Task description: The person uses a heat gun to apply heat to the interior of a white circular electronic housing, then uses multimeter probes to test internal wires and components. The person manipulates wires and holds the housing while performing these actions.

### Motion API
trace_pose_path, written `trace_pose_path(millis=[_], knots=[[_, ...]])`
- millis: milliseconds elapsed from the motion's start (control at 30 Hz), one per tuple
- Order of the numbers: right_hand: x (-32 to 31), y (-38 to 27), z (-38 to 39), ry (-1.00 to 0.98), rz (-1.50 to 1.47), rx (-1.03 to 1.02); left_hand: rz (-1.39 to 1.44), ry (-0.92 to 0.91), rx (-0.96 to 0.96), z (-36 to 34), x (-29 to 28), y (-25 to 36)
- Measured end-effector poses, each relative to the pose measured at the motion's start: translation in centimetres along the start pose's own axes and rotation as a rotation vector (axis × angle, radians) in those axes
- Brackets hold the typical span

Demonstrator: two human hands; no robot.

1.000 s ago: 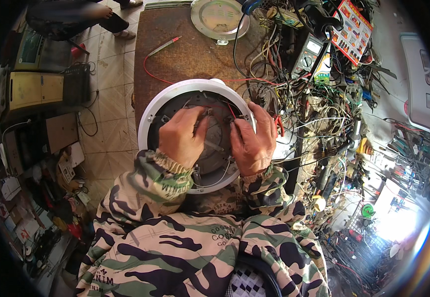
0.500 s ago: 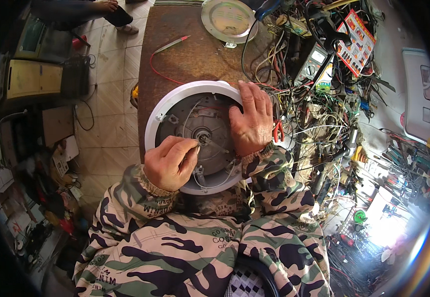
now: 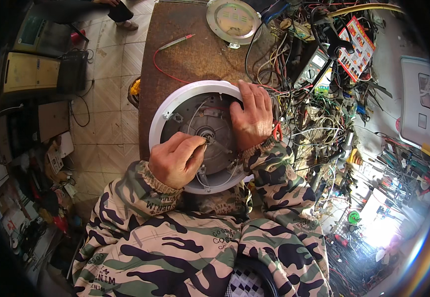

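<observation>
A round appliance housing point(image 3: 161, 129) with a white rim lies open side up in front of me, over the bench's near edge. Inside it are a grey metal pan point(image 3: 216, 161), thin pale wires and small brackets. My left hand point(image 3: 177, 159) reaches over the near left rim, thumb and forefinger pinched at the small round fitting point(image 3: 208, 134) in the centre. Whatever those fingertips hold is too small to make out. On the right side, my right hand point(image 3: 252, 119) grips the rim, fingers over the edge and thumb inside.
A round metal cover point(image 3: 233, 22) and a test probe point(image 3: 176, 42) with a red lead lie on the wooden bench point(image 3: 200, 62). To the right are a multimeter point(image 3: 314, 67), red-handled pliers point(image 3: 277, 130) and heaped wires point(image 3: 319, 114). Another person's foot point(image 3: 127, 24) shows at the far left.
The view has shifted slightly. My left fingertips stay pinched at the centre fitting, with the hand turned a little. My right hand keeps its grip on the rim.
</observation>
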State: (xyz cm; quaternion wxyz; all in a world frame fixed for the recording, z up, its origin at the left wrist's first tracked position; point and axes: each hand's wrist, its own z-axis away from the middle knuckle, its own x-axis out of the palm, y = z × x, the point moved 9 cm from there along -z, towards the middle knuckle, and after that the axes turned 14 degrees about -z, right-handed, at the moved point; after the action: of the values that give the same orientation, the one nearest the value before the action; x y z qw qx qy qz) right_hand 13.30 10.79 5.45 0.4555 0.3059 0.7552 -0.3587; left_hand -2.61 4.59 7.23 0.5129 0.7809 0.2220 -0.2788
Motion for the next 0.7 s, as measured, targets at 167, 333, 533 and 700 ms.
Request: trace_pose_path(millis=[167,333,533,700], knots=[[0.2,0.1,-0.3,0.011,-0.019,-0.018,-0.01,-0.02,-0.002,0.0,0.1,0.0],[-1.0,0.5,-0.5,0.031,-0.173,-0.045,0.014,-0.023,-0.011,0.0,0.2,-0.1],[-2.5,2.2,1.0,0.08,-0.436,0.026,0.033,0.004,-0.002,0.1,0.5,-0.4],[-3.8,2.4,2.3,0.118,-0.472,0.092,0.021,-0.018,-0.012,0.0,0.8,-0.4]])
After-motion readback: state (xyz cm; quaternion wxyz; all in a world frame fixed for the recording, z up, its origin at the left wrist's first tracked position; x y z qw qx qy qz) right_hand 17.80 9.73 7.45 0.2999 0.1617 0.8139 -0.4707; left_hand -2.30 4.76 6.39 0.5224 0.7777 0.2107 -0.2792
